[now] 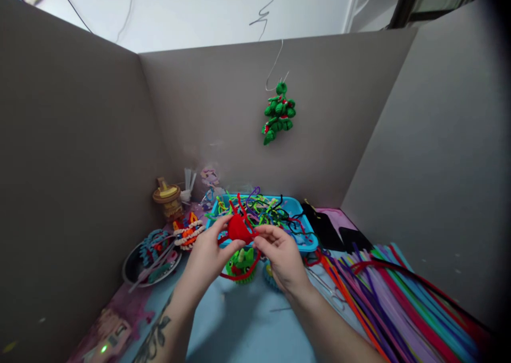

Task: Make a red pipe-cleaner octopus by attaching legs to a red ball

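The lone camera rides on the person's head, looking forward and down; the bare left hand (209, 248) and bare right hand (284, 252) are close before it, mid-frame; the flat grey back panel (207, 97) faces it from farther off, upper centre.

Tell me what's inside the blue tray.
The blue tray holds tangled pipe cleaners, including green, black and purple. Your left hand, right hand and red pipe-cleaner piece hide some near parts; the tangle covers much of its floor.

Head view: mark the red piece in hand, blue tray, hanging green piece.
Red piece (238, 229), head view, middle of its rounded body
Blue tray (312, 245), head view, front right corner of rim
Hanging green piece (279, 109), head view, mid-body
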Demonstrator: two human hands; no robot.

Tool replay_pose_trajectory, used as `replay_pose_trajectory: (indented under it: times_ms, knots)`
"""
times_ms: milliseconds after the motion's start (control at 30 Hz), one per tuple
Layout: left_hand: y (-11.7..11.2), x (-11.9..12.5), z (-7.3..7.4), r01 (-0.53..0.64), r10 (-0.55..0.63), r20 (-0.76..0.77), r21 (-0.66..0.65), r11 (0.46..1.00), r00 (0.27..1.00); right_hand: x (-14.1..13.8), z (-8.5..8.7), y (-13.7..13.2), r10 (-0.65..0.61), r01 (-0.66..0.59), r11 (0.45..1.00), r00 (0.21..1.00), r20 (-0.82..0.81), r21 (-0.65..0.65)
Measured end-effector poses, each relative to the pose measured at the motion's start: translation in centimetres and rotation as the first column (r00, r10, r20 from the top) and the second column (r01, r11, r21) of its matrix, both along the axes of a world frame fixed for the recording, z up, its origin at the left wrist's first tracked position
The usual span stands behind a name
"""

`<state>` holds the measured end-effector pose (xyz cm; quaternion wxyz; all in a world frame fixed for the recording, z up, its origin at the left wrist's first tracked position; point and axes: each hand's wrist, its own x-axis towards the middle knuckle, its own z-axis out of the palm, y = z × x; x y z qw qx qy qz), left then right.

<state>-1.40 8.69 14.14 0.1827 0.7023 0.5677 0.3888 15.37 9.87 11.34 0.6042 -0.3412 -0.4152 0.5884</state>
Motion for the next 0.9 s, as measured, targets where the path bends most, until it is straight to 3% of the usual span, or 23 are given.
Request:
replay_pose_trajectory:
  times_ms: [200,533,900]
  knots:
    - [-0.2,0.3,0.1,-0.028,0.03,-0.049,0.037,0.999,0.998,0.2,0.3,0.2,-0.006,0.004,0.998,0.999,-0.043,-0.065]
    - [-0.3,0.4,0.4,-0.052,0.06,-0.143,0.057,0.997,0.988,0.8,0.2,0.4,0.2,-0.227,0.952,0.969,-0.144,-0.203]
    - [-0.4,0.6,0.7,-0.054,0.066,-0.179,0.073,0.996,0.982,1.2,0.1,0.6,0.316,-0.363,0.908,0.921,-0.229,-0.207]
